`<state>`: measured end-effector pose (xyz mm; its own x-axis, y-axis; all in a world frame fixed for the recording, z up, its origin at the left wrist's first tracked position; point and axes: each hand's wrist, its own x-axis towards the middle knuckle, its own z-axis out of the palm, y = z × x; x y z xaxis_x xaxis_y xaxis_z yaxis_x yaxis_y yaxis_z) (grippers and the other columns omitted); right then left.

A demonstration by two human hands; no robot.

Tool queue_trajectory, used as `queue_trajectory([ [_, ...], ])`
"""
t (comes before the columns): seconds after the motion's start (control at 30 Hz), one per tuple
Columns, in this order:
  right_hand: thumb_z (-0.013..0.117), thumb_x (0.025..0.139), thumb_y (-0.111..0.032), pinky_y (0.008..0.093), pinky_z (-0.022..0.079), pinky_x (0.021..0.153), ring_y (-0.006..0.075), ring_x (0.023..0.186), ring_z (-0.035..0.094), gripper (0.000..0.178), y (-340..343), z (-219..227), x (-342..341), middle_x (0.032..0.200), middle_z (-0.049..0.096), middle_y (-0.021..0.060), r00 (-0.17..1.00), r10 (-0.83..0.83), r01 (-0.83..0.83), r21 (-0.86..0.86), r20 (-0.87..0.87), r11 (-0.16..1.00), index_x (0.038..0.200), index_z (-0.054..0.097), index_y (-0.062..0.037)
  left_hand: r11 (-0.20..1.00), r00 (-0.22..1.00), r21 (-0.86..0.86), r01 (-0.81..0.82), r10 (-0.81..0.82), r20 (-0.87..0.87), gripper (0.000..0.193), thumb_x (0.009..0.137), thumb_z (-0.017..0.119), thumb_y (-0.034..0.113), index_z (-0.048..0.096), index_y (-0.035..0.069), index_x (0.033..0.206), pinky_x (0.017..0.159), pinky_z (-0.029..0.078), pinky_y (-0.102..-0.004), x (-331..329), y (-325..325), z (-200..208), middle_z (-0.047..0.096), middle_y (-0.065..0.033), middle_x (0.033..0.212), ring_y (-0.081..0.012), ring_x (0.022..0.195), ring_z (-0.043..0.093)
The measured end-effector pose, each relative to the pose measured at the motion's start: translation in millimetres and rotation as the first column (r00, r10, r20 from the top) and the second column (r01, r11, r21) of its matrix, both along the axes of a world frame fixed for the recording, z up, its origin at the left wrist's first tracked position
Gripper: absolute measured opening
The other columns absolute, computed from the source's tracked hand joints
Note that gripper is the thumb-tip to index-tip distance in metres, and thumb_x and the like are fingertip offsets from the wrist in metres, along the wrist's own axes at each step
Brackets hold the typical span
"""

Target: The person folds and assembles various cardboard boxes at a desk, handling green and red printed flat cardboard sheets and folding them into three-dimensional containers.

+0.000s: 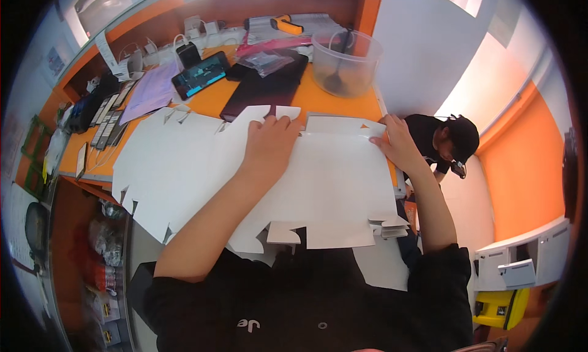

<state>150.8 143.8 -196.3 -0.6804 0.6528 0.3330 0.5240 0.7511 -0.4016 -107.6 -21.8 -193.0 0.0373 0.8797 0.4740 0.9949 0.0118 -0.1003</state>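
- White die-cut card (343, 180) lay flat at the near side of the orange table (361, 104), spreading left over the tabletop and jutting past its near edge toward the person's dark shirt (294, 303).
- The left hand (272, 142) rested on the card's far part, left of the right hand, its fingers bent over a raised flap; whether the thumb pinched from beneath could not be told.
- The right hand (399, 142) was at the card's far right corner, thumb on the near side and fingers over the far side, pinching the folded edge strip.
- Between the two hands ran a narrow folded strip along the far edge; at the near right corner several tabs (392, 228) lay in layers.
- Beyond the left hand, a dark notebook (269, 92) lay with a clear plastic bag (264, 62) upon its far part.
- Left of the notebook, a phone (201, 76) with a lit screen leaned tilted; farther left were lilac papers (149, 92) and a group of slim devices (110, 120).
- Beyond the right hand stood a clear tub (361, 61) with a dark ladle (335, 81) inside.
- Farther back was a yellow-and-black handheld tool (287, 25).
- To the right, another person (458, 138) in a dark cap bent forward.
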Motion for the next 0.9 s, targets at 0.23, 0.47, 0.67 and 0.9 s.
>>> queue_trajectory([
  [0.23,0.073,0.072,-0.015,0.0443,0.037,0.100,0.0347,0.118,0.045,0.069,14,21,-12,0.120,0.054,0.0159,0.994,0.113,-0.110,-0.218,-0.002,0.970,0.133,0.041,-0.0082,0.998,0.989,0.064,-0.028,0.037,-0.143,0.024,0.083,0.055,0.007,0.058,0.013,0.105,0.087,0.037,-0.0421,5,-2,-10,0.057,-0.0008,0.100,-0.0171,0.097,0.054],
  [0.47,0.079,0.063,-0.015,0.0421,0.042,0.097,0.0310,0.113,0.054,0.078,21,65,-51,0.119,0.057,0.0109,0.787,0.131,-0.046,-0.153,0.603,0.987,0.131,0.042,-0.0067,0.995,0.973,0.101,-0.007,0.030,-0.230,0.024,0.080,0.058,0.009,0.057,0.010,0.104,0.088,0.036,-0.0440,11,-4,-14,0.057,-0.0024,0.098,-0.0174,0.092,0.053],
  [0.67,0.073,0.070,-0.017,0.0420,0.050,0.079,0.0311,0.094,0.062,0.032,22,62,-56,0.098,0.061,0.0120,0.795,0.158,-0.183,-0.017,0.586,0.983,0.096,0.061,-0.0029,0.992,0.975,0.119,-0.045,0.070,-0.212,0.024,0.081,0.058,0.011,0.057,0.011,0.105,0.087,0.037,-0.0446,13,-3,-17,0.057,-0.0017,0.099,-0.0175,0.093,0.053],
  [0.9,0.058,0.080,-0.007,0.0410,0.050,0.073,0.0296,0.083,0.063,0.019,-30,17,-17,0.086,0.062,0.0098,0.944,-0.059,-0.069,0.369,0.326,0.927,0.099,0.060,-0.0074,0.988,0.974,0.139,-0.071,0.099,-0.205,0.024,0.080,0.059,0.011,0.057,0.013,0.104,0.084,0.038,-0.0425,18,-2,-18,0.057,-0.0005,0.097,-0.0166,0.093,0.053],
])
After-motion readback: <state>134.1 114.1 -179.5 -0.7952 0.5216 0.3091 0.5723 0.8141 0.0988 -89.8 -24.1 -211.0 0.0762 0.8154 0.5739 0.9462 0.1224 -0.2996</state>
